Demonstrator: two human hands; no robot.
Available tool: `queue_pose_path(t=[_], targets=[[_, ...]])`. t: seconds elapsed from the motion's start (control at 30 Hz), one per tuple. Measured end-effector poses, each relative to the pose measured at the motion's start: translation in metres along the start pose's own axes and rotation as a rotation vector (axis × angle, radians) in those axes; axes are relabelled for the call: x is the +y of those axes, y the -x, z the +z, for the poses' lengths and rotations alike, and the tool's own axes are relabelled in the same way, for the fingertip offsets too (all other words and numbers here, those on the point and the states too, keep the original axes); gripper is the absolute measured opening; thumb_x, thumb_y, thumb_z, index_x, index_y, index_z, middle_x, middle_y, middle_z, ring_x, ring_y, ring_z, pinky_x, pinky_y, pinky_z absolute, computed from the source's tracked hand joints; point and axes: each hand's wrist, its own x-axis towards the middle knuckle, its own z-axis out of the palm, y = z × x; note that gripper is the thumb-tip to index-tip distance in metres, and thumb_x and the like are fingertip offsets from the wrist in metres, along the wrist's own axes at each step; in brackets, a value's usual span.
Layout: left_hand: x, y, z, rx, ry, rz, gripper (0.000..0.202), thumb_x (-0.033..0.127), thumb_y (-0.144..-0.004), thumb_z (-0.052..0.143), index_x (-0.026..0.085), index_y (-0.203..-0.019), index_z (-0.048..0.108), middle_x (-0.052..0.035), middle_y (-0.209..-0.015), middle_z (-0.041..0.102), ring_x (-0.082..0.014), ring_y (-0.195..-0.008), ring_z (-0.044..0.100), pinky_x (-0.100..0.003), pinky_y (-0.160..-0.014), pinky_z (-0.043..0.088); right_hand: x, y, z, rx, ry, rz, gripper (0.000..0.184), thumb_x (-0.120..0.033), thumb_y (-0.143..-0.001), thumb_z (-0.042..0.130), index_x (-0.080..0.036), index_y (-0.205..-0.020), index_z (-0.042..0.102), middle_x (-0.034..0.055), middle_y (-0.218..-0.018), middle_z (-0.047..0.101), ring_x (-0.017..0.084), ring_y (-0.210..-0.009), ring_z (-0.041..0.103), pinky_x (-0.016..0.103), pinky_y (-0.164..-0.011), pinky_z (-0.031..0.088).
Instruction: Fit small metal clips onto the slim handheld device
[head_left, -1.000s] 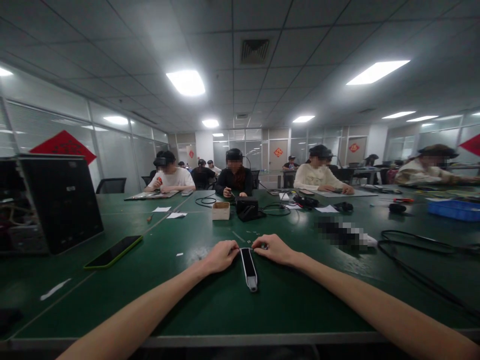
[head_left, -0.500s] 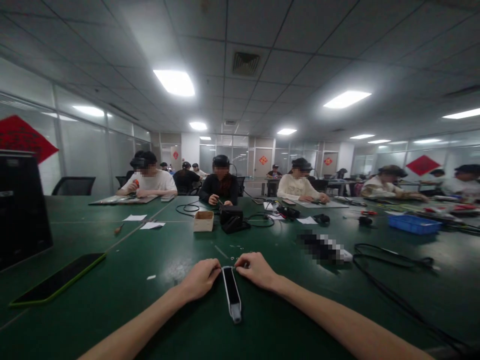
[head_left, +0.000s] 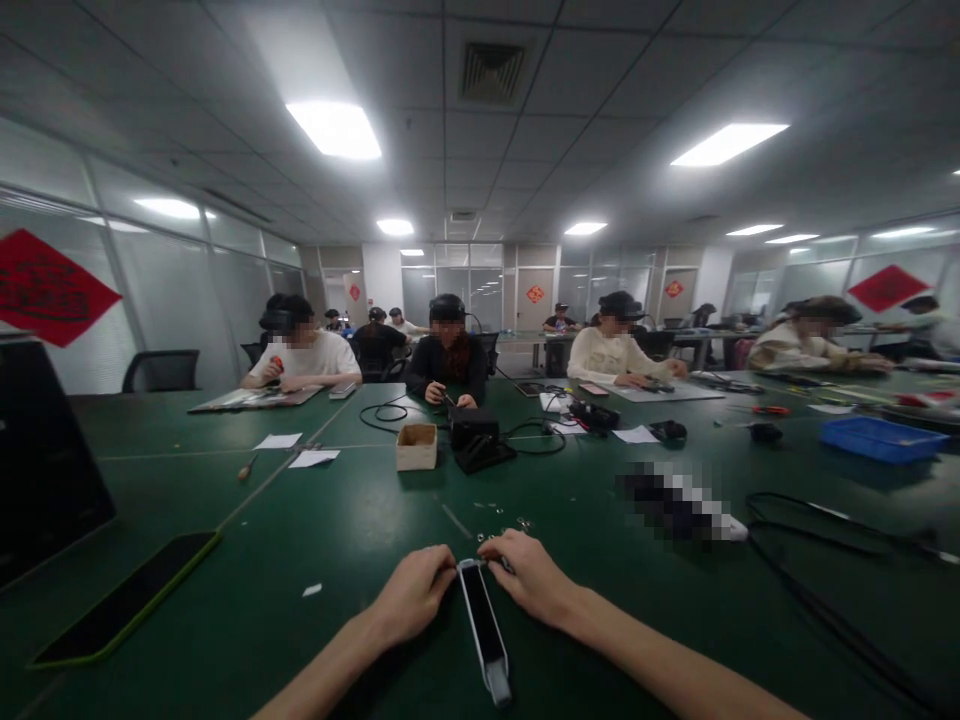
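A slim white pen-shaped device (head_left: 484, 625) with a long black screen lies on the green table, its grey tapered tip pointing towards me. At its far left corner, the fingers of my left hand (head_left: 416, 592) are pinched together and touch the edge. My right hand (head_left: 534, 578) is closed by the far right corner, thumb and fingertips together; what they hold is hidden, though a small dark bit shows under the fingers. Just beyond my hands lie several small rings and shiny bits (head_left: 501, 512).
A phone (head_left: 124, 605) with a green edge lies left. Ahead stand a small open box (head_left: 417, 447) and a black device (head_left: 476, 432) with cables. To the right are a blurred-out object (head_left: 682, 500), black cables (head_left: 817, 560) and a blue tray (head_left: 883, 440). Several people sit across the table.
My view has shifted, so the table and my hands sit lower and further right in it. Both hands stay at the device's far end, the right fingers slightly closer in.
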Motion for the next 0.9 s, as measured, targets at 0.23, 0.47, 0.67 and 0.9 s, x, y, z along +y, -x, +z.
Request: queue_pose_path(t=[0.23, 0.47, 0.67, 0.9], targets=[[0.009, 0.006, -0.006, -0.043, -0.032, -0.037, 0.018, 0.024, -0.090, 0.039, 0.019, -0.090, 0.056, -0.0046, -0.092, 0.062, -0.0169, -0.083, 0.057, -0.025, -0.072, 0.042, 0.006, -0.001, -0.001, -0.029, -0.131, 0.085, 0.023, -0.017, -0.084, 0.048, -0.017, -0.097, 0.066, 0.0060, -0.095, 0.065, 0.017, -0.088, 0.059, 0.027, -0.080, 0.046], [-0.017, -0.003, 0.016, -0.046, -0.040, 0.012, 0.018, 0.029, -0.090, 0.036, 0.023, -0.090, 0.053, -0.0058, -0.094, 0.064, -0.0187, -0.085, 0.059, -0.028, -0.074, 0.043, 0.023, -0.006, 0.012, -0.008, -0.063, 0.075, 0.024, -0.014, -0.080, 0.048, -0.021, -0.091, 0.067, 0.0061, -0.091, 0.066, 0.017, -0.085, 0.060, 0.025, -0.075, 0.047], [-0.025, -0.007, 0.024, -0.111, -0.074, -0.017, 0.022, 0.028, -0.090, 0.033, 0.024, -0.094, 0.053, -0.0074, -0.098, 0.063, -0.0219, -0.089, 0.059, -0.033, -0.076, 0.044, 0.031, -0.003, 0.017, -0.072, -0.026, 0.020, 0.026, -0.017, -0.086, 0.043, -0.022, -0.096, 0.067, 0.0065, -0.093, 0.066, 0.018, -0.086, 0.060, 0.026, -0.076, 0.047], [-0.020, -0.003, 0.020, -0.093, -0.049, -0.007, 0.022, 0.029, -0.092, 0.032, 0.024, -0.094, 0.053, -0.0074, -0.098, 0.061, -0.0212, -0.088, 0.057, -0.032, -0.075, 0.043, 0.039, 0.000, 0.020, -0.007, -0.097, 0.023, 0.026, -0.023, -0.091, 0.040, -0.025, -0.097, 0.066, 0.0041, -0.091, 0.068, 0.018, -0.083, 0.062, 0.027, -0.074, 0.048]])
